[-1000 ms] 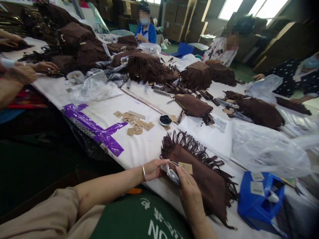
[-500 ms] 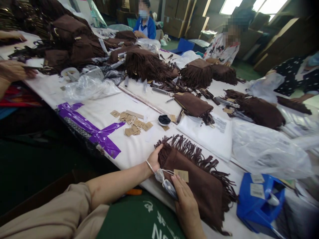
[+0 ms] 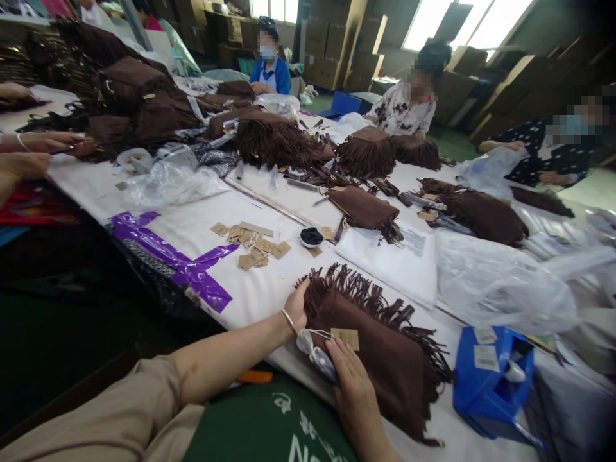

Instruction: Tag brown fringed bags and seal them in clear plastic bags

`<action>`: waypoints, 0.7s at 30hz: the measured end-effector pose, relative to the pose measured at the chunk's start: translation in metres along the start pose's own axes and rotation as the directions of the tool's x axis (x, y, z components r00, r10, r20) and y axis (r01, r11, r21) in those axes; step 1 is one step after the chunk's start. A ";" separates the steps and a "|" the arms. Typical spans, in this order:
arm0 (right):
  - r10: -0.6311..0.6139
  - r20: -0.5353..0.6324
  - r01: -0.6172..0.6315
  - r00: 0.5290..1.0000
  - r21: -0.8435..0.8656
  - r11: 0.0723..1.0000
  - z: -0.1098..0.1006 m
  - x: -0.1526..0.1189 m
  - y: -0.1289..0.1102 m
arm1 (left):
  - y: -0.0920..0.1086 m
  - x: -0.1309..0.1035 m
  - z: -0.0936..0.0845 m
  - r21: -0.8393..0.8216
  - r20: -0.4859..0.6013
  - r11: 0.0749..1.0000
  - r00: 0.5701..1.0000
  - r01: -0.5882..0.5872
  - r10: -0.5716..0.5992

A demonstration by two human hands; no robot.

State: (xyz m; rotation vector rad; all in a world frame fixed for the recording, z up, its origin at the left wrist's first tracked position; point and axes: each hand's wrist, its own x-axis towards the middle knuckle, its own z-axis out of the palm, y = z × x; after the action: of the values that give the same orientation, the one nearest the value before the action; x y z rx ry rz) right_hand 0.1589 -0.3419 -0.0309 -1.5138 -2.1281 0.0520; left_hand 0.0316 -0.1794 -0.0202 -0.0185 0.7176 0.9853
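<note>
- Now the left hand (image 3: 297, 307) grips the near corner of a brown fringed bag (image 3: 380, 350) lying on the desk (image 3: 260, 292).
- Right hand (image 3: 353, 378) lies flat, fingers spread, on the bag, touching a small clear packet (image 3: 315, 354) beside a paper tag (image 3: 346, 338).
- Blue tape dispenser (image 3: 491, 385) stands near.

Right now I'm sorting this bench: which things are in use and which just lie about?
In use: left hand, right hand, fringed brown bag, its paper tag, small plastic packet.
Lying about: loose tags, blue tape dispenser, purple tape, clear plastic bag.
</note>
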 end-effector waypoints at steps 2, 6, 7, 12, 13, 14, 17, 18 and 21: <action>-0.009 -0.003 0.009 1.000 -0.008 1.000 0.000 0.000 0.001 | 0.002 -0.003 0.000 0.077 0.036 0.997 0.999 -0.002 -0.001; -0.055 0.017 0.056 0.998 -0.041 0.998 -0.002 0.000 0.004 | -0.001 0.000 -0.003 0.242 0.022 0.970 1.000 -0.006 0.001; -0.058 0.028 0.059 0.998 -0.052 0.997 -0.002 0.000 0.004 | -0.002 0.003 -0.003 0.261 0.007 0.965 1.000 -0.029 0.028; -0.071 0.021 0.073 0.997 -0.070 0.995 -0.002 -0.001 0.004 | 0.016 0.036 0.006 0.327 -0.054 0.927 0.976 -0.183 0.211; -0.069 0.017 0.070 0.997 -0.067 0.995 -0.001 -0.001 0.004 | 0.028 0.042 0.008 0.331 -0.058 0.918 0.966 -0.219 0.251; -0.065 0.019 0.066 0.998 -0.064 0.996 -0.001 -0.001 0.004 | 0.041 0.046 0.010 0.337 -0.060 0.906 0.955 -0.255 0.291; -0.035 0.037 0.037 0.999 -0.048 0.998 -0.001 -0.002 0.003 | 0.083 0.042 0.011 0.380 -0.060 0.849 0.906 -0.366 0.418; -0.022 0.047 0.024 0.999 -0.043 0.999 -0.001 -0.002 0.002 | 0.092 0.034 0.009 0.391 -0.061 0.827 0.885 -0.404 0.461; 0.012 0.068 -0.009 0.998 -0.042 0.999 -0.002 -0.002 0.000 | 0.098 -0.002 -0.001 0.538 0.184 0.659 0.837 -0.525 0.516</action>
State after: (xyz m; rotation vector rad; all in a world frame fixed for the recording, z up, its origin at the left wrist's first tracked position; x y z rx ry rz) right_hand 0.1607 -0.3444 -0.0297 -1.5685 -2.1877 0.0645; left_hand -0.0444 -0.1255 0.0089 0.7724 1.0143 1.2776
